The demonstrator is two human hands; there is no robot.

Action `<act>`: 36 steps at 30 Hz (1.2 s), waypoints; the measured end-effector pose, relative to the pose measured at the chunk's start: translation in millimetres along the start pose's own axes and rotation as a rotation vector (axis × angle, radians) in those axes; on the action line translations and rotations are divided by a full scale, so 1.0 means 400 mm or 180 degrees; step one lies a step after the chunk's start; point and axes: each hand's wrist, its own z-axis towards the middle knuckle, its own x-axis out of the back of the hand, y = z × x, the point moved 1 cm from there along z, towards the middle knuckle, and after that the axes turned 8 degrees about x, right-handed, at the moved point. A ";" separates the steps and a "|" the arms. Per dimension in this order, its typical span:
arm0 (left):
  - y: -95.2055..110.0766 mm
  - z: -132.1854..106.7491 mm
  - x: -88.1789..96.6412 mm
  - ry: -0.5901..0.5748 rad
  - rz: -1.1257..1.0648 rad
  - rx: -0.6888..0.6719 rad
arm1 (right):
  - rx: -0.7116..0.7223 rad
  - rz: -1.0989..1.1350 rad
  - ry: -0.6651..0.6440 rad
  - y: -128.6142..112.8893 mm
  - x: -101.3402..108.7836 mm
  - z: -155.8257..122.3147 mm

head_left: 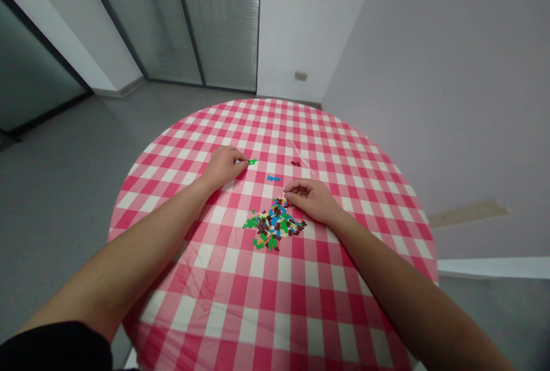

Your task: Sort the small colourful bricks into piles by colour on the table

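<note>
A mixed pile of small building bricks (275,223) in green, blue, brown, white and other colours lies mid-table. My left hand (224,166) reaches beyond the pile on the left. Its thumb and fingers are pinched together at a small group of green bricks (252,162). My right hand (313,199) is at the pile's far right edge, fingers curled with thumb and fingertips close together. What it pinches is too small to make out. Between the hands lies a short row of blue bricks (274,178). A little group of dark brown bricks (295,163) sits farther back on the right.
The round table wears a red and white checked tablecloth (275,125), creased at the front left. Behind it stand a glass partition with blinds (227,27) and a pale wall (429,73). Grey floor (55,188) shows on the left.
</note>
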 end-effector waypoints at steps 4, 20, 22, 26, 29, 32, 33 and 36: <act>-0.001 0.002 -0.003 -0.0007 0.0036 -0.0032 | 0.0512 -0.0841 -0.0265 -0.012 0.001 0.000; 0.051 -0.019 0.002 0.0224 -0.0404 -0.0212 | 0.0922 -0.1317 -0.0794 -0.038 -0.003 -0.002; 0.068 -0.029 -0.001 0.0204 -0.0437 -0.0410 | 0.0932 -0.1262 -0.0796 -0.039 -0.003 -0.002; 0.096 -0.049 -0.007 0.0033 -0.0522 -0.0738 | 0.0985 -0.1142 -0.0837 -0.038 -0.003 -0.004; 0.106 -0.056 -0.009 -0.0037 -0.0523 -0.0888 | 0.1014 -0.1161 -0.0894 -0.037 -0.001 -0.006; 0.107 -0.057 -0.010 -0.0116 -0.0517 -0.0946 | 0.1015 -0.1228 -0.0999 -0.037 0.002 -0.007; 0.106 -0.056 -0.010 -0.0139 -0.0524 -0.0946 | 0.1017 -0.1237 -0.1032 -0.037 0.004 -0.007; 0.103 -0.053 -0.009 -0.0155 -0.0564 -0.0928 | 0.0995 -0.1212 -0.1080 -0.036 0.008 -0.008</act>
